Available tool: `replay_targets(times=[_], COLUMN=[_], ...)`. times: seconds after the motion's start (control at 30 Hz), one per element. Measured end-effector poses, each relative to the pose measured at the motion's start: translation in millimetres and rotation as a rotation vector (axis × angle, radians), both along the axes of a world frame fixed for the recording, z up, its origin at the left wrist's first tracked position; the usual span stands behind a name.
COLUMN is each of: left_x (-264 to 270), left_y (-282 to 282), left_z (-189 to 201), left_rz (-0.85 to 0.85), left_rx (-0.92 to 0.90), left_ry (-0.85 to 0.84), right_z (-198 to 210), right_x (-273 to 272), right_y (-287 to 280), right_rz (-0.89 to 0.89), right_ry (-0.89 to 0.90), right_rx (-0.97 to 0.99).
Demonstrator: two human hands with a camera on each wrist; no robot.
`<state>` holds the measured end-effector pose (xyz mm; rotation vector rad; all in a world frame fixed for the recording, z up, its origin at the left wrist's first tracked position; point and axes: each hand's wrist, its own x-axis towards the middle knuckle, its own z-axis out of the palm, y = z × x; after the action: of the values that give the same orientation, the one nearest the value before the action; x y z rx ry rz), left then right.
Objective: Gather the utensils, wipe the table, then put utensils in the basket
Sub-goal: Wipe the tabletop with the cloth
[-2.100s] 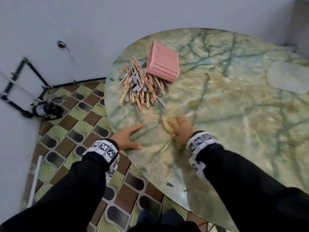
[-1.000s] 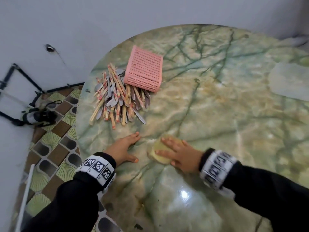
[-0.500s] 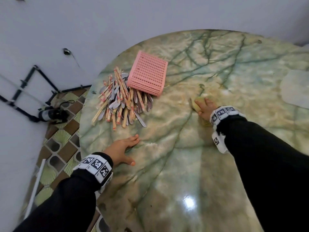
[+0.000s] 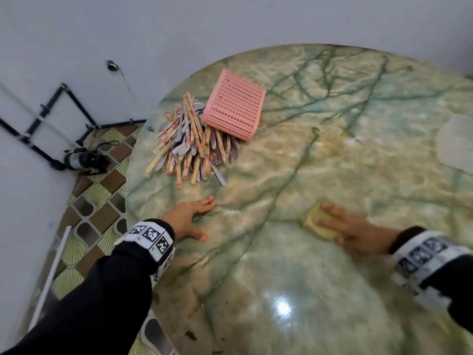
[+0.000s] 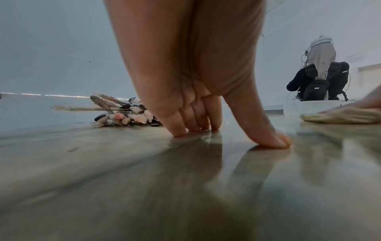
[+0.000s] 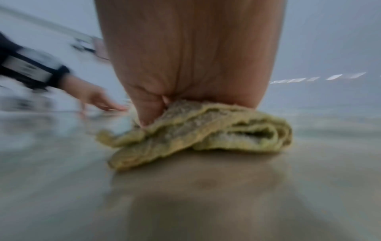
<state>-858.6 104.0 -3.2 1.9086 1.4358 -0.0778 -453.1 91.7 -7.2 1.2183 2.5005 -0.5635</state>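
A pile of wrapped chopsticks and metal spoons (image 4: 190, 147) lies at the far left of the green marble table (image 4: 345, 119), against a pink plastic basket (image 4: 234, 108) tipped on its side. My left hand (image 4: 192, 216) rests flat on the table just in front of the pile, fingers straight and holding nothing. To its right, my right hand (image 4: 350, 229) presses a folded yellow cloth (image 4: 316, 222) onto the tabletop with straight fingers. The left wrist view shows the left hand (image 5: 237, 137) planted on the table, with the pile (image 5: 123, 112) behind it. The right wrist view shows the cloth (image 6: 206, 130) under my palm.
The table's rounded edge runs just left of my left wrist, above a patterned tile floor (image 4: 102, 213). Black pipes and a small pump (image 4: 82, 160) stand by the wall. A pale patch (image 4: 455, 142) lies at the table's right. A person with black backpacks (image 5: 319, 73) stands beyond the table.
My right hand has slid the cloth from the middle of the table back toward me and to the right. My left hand has stayed flat in front of the pile.
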Motion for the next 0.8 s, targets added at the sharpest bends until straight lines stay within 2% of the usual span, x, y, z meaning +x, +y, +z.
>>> replay_targets(times=[0.1, 0.17, 0.2, 0.3, 0.4, 0.47, 0.53, 0.6, 0.63, 0.73, 0.77, 0.8], left_x=[-0.2, -0.8, -1.0, -1.9, -3.7, -4.7, -6.0, -7.1, -7.2, -4.8, -4.3, -4.5], left_y=[0.7, 1.4, 1.5, 2.0, 2.3, 2.9, 4.0, 4.8, 4.7, 2.9, 2.1, 1.5], left_z=[-1.0, -1.6, -1.6, -1.3, -0.8, -1.1, -1.5, -1.6, -1.6, -0.9, -0.2, 0.5], left_rz=[0.004, 0.008, 0.009, 0.017, 0.017, 0.011, 0.006, 0.002, 0.000, -0.011, -0.013, -0.013], left_rx=[-0.006, -0.012, -0.014, -0.025, -0.031, -0.040, -0.053, -0.057, -0.055, -0.047, -0.045, -0.043], left_ry=[-0.015, -0.029, -0.029, -0.022, -0.031, -0.040, -0.055, -0.064, -0.065, -0.052, -0.046, -0.041], right_z=[-8.6, -13.9, -12.7, -14.3, -10.3, -5.8, -3.8, 8.0, 7.7, 3.8, 0.3, -2.2], right_x=[25.6, 3.2, -16.8, -96.6, -164.3, -183.4, -180.0, -161.7, -148.0, -102.8, -90.3, -84.5], right_y=[63.8, 92.1, 101.2, 97.9, 42.3, -6.6, -56.7, -88.2, -91.0, -49.7, -30.4, -13.7], right_rz=[-0.276, -0.529, -0.571, -0.442, -0.130, 0.067, 0.240, 0.222, 0.226, 0.184, 0.094, -0.020], right_ry=[-0.010, -0.067, -0.077, -0.052, -0.055, -0.079, -0.019, -0.008, 0.011, -0.111, -0.031, -0.045], right_rx=[0.032, 0.079, 0.108, 0.128, 0.085, 0.045, 0.014, -0.082, -0.043, -0.130, -0.059, 0.001])
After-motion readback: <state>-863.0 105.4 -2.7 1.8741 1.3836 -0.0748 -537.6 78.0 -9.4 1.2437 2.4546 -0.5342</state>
